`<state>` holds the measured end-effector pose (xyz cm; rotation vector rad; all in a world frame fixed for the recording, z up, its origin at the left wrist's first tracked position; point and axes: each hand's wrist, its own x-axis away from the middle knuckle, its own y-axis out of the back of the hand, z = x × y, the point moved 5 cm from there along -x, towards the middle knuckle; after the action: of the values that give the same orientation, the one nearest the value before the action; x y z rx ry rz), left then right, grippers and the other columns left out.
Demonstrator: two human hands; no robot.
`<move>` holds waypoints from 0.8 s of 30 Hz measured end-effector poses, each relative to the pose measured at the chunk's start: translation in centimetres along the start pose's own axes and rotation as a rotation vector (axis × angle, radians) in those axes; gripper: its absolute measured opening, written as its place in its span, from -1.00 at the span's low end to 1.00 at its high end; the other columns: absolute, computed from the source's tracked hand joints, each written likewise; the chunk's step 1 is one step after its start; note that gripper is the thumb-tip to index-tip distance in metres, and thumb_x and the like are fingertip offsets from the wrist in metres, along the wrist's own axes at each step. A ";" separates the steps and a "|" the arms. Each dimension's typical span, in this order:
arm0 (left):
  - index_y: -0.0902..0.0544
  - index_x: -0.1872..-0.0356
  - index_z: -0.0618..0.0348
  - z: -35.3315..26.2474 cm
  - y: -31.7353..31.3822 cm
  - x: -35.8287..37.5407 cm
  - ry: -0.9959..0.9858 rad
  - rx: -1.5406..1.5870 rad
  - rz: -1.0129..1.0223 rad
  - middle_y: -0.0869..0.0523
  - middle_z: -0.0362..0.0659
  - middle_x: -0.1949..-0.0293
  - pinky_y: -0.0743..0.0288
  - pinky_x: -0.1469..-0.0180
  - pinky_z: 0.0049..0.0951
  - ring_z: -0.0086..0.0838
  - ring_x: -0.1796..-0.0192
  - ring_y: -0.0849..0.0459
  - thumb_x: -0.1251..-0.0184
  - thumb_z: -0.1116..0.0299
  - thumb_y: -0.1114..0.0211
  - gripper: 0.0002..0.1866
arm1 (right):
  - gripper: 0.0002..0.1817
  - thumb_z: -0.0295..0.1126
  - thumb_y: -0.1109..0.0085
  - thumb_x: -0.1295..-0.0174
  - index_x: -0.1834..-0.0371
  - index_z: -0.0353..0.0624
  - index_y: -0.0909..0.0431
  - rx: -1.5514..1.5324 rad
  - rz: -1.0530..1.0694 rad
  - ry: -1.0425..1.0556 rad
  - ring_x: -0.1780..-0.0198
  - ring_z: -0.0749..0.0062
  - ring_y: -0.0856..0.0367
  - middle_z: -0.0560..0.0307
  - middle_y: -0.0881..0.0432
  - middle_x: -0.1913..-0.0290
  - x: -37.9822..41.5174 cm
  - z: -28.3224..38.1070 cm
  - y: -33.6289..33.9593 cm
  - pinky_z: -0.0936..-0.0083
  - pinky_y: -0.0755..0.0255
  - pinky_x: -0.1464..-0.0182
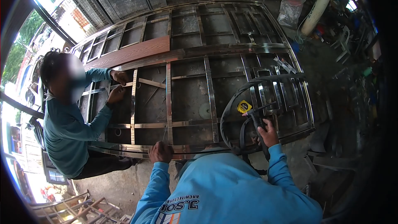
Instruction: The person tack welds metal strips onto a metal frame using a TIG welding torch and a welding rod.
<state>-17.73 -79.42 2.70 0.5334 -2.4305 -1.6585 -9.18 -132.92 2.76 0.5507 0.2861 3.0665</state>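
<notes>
My left hand (161,152) is closed at the near rail of the shiny metal frame (188,123), with a thin rod (165,133) rising from its fingers. My right hand (268,133) is wrapped round the black handle of a welding torch (260,129), whose thick black cable (226,118) loops to the left over the frame. A yellow tape measure (244,107) lies just beyond the torch.
At the left a co-worker (68,116) leans over the frame, both hands on a thin strip (127,84). A brown wood-grain panel (132,52) lies across the frame. A gas cylinder (316,13) and plastic bag (291,8) stand at the back right. Scrap pieces (83,209) lie at lower left.
</notes>
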 end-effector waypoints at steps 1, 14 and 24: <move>-0.60 0.28 0.05 -0.3 0.3 -0.1 0.008 -0.014 0.014 -0.76 0.02 0.26 -0.45 -0.06 0.04 0.06 0.11 -0.67 -0.26 0.16 -0.27 -0.80 | -0.26 -0.21 -0.31 -0.40 -0.53 -0.22 -0.16 0.000 -0.002 0.001 0.53 0.40 -0.65 -0.02 -0.66 0.13 0.0 -0.1 0.0 0.37 -0.57 0.57; -0.62 0.26 0.04 -0.2 0.3 -0.1 0.035 -0.007 0.013 -0.77 -0.01 0.23 -0.44 -0.08 0.02 0.03 0.10 -0.67 -0.26 0.15 -0.27 -0.79 | -0.24 -0.21 -0.31 -0.39 -0.53 -0.22 -0.15 0.109 -0.027 0.103 0.54 0.39 -0.65 -0.06 -0.65 0.09 -1.3 -2.7 0.8 0.37 -0.57 0.57; -0.61 0.27 0.05 0.2 0.0 0.1 0.026 0.009 -0.026 -0.77 -0.01 0.25 -0.44 -0.08 0.02 0.04 0.10 -0.68 -0.24 0.15 -0.29 -0.79 | -0.25 -0.22 -0.31 -0.40 -0.53 -0.23 -0.15 0.099 -0.019 0.110 0.54 0.39 -0.64 -0.06 -0.64 0.09 -1.6 -3.0 0.9 0.39 -0.56 0.57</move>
<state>-17.84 -79.30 2.61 0.5871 -2.4244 -1.6406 -8.74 -134.42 -0.36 0.3805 0.4442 3.0829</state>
